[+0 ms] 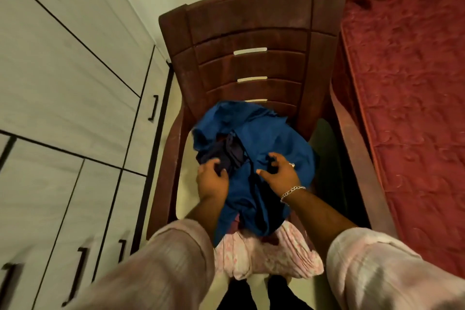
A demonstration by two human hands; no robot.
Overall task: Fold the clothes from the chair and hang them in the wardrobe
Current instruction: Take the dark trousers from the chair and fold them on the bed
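A white wardrobe (63, 83) stands at the left and a red bed (407, 108) at the right. Between them is a brown chair (251, 33). A blue cloth (271, 138) lies crumpled on its seat, over a dark garment (231, 151). The left hand (212, 180) has its fingers (216, 162) closed on the dark garment. The right hand (280, 171) rests on the blue cloth, fingers (273, 156) curled and half open.
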